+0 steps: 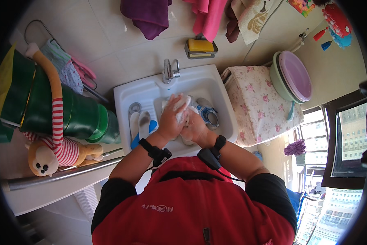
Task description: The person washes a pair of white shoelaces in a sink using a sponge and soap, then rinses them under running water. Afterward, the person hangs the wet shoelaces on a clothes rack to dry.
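Observation:
Over the white sink (226, 98), my left hand (170, 121) and my right hand (195, 127) press together around a white sudsy item (183, 111). Suds cover it and my fingers hide part of it, so I cannot tell exactly what it is. Just right of my hands lies a blue and grey shoe (208, 114) in the basin. Another pale shape sits under my wrists, mostly hidden. On the sink's ribbed left side rest a white insole (134, 124) and a second insole with a dark heel (144, 122), above a blue object (153, 125).
A chrome faucet (168, 72) stands at the sink's back, below a soap dish (201, 49) on the wall. Right stands a flower-covered cabinet (260, 101) with stacked basins (295, 76). Left are a green cylinder (73, 110) and a plush monkey (44, 160). Towels (149, 16) hang above.

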Tool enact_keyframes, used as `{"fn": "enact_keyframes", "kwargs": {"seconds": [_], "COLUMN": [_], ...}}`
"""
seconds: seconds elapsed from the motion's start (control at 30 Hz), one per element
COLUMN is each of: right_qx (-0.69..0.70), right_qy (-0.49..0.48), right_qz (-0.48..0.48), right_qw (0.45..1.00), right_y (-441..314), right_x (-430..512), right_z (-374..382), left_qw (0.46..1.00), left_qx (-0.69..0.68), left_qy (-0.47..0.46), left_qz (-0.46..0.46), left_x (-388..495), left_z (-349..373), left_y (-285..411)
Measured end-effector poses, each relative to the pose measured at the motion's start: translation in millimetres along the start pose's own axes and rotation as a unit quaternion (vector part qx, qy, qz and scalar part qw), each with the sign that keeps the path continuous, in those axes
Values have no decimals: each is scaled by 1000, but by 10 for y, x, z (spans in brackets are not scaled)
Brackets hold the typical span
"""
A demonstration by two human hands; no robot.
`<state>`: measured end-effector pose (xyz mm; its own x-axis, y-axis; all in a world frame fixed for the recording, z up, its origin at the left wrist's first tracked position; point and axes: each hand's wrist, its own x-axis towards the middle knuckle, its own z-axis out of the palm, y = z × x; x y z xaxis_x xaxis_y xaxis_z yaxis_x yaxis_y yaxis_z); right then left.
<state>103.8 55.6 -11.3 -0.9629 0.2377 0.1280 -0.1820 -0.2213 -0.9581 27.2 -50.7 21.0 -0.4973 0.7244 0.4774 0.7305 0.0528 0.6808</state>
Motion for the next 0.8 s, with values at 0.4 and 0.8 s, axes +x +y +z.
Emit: {"fn": "enact_keyframes", "kwargs": {"seconds": [0.4,0.8], "right_qx": [398,-143], "right_qy": [14,45], "right_qz": [102,-30], "right_qw": [911,988], "right_y": [209,-187], "right_x": [-64,-142], "right_z": [-29,108], "left_qw": [984,991], "left_qx": [9,-25], "left_qy": [-105,-109], "left_qz": [142,74], "left_x": [14,-38], "left_z": [13,18], "left_y": [65,-24]}}
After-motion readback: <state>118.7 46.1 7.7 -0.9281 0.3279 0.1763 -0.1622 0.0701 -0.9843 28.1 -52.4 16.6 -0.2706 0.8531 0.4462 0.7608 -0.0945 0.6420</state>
